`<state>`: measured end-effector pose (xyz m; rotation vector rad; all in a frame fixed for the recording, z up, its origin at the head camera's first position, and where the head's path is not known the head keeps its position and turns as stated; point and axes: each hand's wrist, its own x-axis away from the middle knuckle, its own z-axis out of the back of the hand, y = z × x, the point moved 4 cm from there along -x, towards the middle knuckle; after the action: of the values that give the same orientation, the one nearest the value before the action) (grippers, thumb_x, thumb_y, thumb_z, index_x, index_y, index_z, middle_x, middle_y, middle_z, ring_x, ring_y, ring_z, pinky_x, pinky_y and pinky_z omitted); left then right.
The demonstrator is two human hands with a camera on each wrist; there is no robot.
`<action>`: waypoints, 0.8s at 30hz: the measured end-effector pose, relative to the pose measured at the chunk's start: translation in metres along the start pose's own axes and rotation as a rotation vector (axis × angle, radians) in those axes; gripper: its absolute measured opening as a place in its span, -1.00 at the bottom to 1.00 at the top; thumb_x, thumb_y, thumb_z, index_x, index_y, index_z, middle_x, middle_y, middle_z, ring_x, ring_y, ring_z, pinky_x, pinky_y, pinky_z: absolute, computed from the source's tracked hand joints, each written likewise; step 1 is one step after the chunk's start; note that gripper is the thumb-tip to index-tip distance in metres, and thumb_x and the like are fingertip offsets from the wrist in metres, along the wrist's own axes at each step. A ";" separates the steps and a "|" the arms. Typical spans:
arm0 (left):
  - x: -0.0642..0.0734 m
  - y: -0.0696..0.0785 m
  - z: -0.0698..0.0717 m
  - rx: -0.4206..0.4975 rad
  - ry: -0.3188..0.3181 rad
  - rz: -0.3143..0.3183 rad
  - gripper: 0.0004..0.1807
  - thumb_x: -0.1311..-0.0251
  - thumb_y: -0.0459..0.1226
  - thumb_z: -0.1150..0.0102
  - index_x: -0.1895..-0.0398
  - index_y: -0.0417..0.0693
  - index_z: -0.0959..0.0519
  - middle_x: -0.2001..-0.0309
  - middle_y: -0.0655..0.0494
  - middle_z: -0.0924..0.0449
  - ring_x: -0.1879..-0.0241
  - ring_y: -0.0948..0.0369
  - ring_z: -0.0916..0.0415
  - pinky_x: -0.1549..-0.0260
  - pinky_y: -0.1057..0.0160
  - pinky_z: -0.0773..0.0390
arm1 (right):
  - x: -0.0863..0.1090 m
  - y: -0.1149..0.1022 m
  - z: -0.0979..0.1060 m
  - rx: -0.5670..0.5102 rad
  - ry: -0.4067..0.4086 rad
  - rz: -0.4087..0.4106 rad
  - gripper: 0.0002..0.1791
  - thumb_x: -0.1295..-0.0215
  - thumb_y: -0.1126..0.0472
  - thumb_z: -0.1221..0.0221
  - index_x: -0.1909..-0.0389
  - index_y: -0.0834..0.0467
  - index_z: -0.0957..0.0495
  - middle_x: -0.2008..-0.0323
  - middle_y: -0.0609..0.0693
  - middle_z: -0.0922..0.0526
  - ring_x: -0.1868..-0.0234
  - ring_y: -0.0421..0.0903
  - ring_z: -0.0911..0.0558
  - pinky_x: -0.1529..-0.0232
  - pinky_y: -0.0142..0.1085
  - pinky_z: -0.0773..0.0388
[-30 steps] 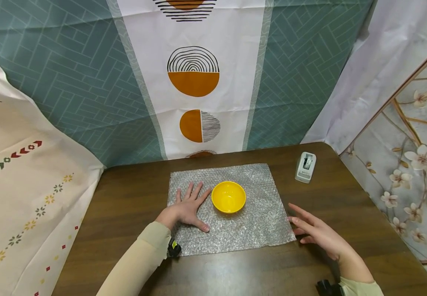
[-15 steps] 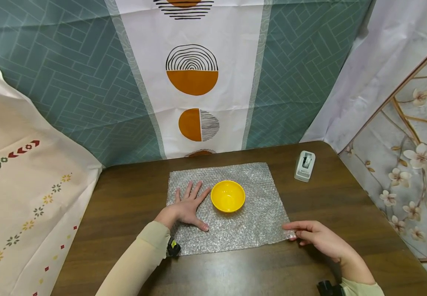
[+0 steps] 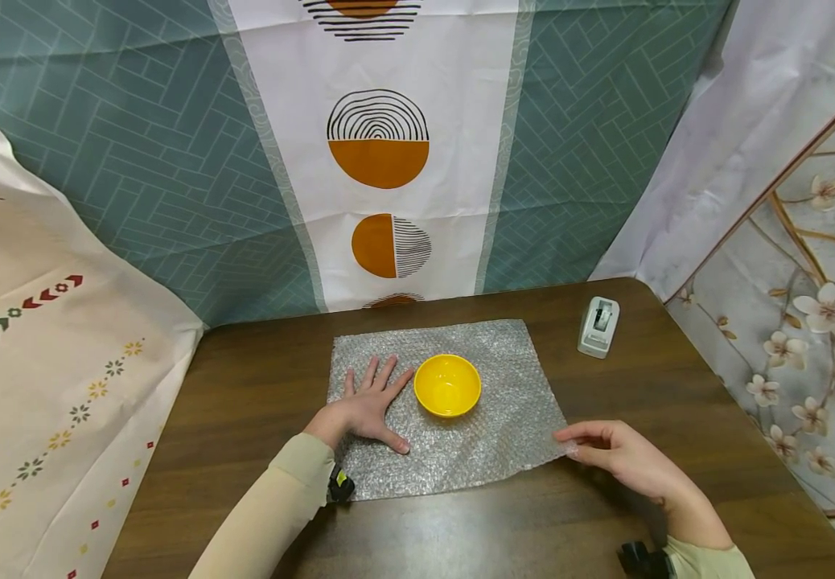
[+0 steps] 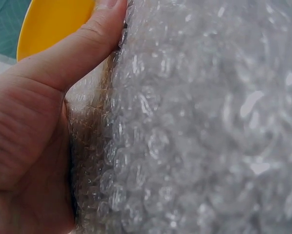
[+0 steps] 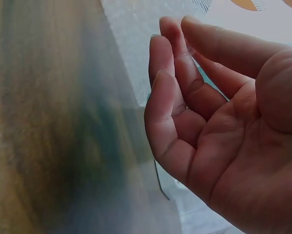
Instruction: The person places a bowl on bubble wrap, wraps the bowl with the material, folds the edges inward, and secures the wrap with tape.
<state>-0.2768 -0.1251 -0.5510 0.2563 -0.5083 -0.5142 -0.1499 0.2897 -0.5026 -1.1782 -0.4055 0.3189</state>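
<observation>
A sheet of bubble wrap (image 3: 490,450) lies on the brown table, with a round yellow bowl (image 3: 447,386) standing upright near its middle. My left hand (image 3: 370,408) rests on the sheet's left part, fingers spread, the index fingertip close beside the bowl. In the left wrist view the thumb shows against the bubbles (image 4: 156,141), and part of the bowl (image 4: 53,27) is behind it. At the sheet's near right corner, my right hand (image 3: 623,458) pinches the bubble wrap between thumb and fingers, and that corner is slightly raised. The right wrist view shows its thumb and fingertips meeting (image 5: 204,97).
A white tape dispenser (image 3: 598,327) stands at the back right of the table (image 3: 258,402). Patterned cloths hang behind the table and on both sides. A black wrist camera (image 3: 340,485) sits under the left wrist, over the sheet's near left corner.
My right hand has come onto the near right corner of the bubble wrap, pinched it and lifted it a little. The left hand and the bowl have stayed in place.
</observation>
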 end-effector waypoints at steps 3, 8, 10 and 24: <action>-0.001 -0.002 -0.002 -0.003 0.000 0.011 0.61 0.24 0.53 -0.51 -0.78 0.42 0.32 -0.71 0.14 0.73 -0.64 -0.04 0.85 -0.40 -0.49 0.68 | -0.005 -0.004 0.000 0.028 0.017 -0.008 -0.64 -0.57 0.24 -0.24 -0.26 0.30 -0.64 -0.01 0.14 -0.73 0.12 -0.17 -0.66 0.15 -0.28 -0.66; -0.002 -0.003 -0.003 0.002 0.001 0.020 0.60 0.24 0.54 -0.51 -0.77 0.46 0.32 -0.71 0.18 0.73 -0.64 -0.01 0.85 -0.39 -0.48 0.70 | -0.013 -0.008 -0.001 0.066 0.031 0.003 -0.71 -0.58 0.23 -0.24 -0.19 0.26 -0.66 0.07 0.08 -0.72 0.15 -0.07 -0.66 0.18 -0.26 -0.65; -0.002 -0.003 -0.003 0.003 0.003 0.021 0.59 0.24 0.54 -0.50 -0.77 0.47 0.32 -0.71 0.19 0.73 -0.64 -0.01 0.85 -0.39 -0.48 0.70 | -0.016 -0.009 -0.002 0.090 0.029 0.022 -0.78 -0.57 0.25 -0.24 -0.11 0.23 -0.68 0.09 0.07 -0.72 0.17 -0.08 -0.65 0.18 -0.29 -0.64; -0.001 -0.002 -0.002 0.001 0.010 -0.010 0.61 0.26 0.58 -0.46 -0.78 0.44 0.31 -0.73 0.09 0.68 -0.65 -0.08 0.81 -0.39 -0.50 0.69 | -0.047 -0.046 -0.004 0.151 0.035 0.100 -0.88 -0.50 0.19 -0.34 0.07 0.15 -0.73 0.21 0.13 -0.74 0.19 0.08 -0.70 0.12 -0.32 -0.66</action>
<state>-0.2772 -0.1259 -0.5538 0.2625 -0.4981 -0.5219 -0.1879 0.2495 -0.4673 -1.0565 -0.2874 0.4076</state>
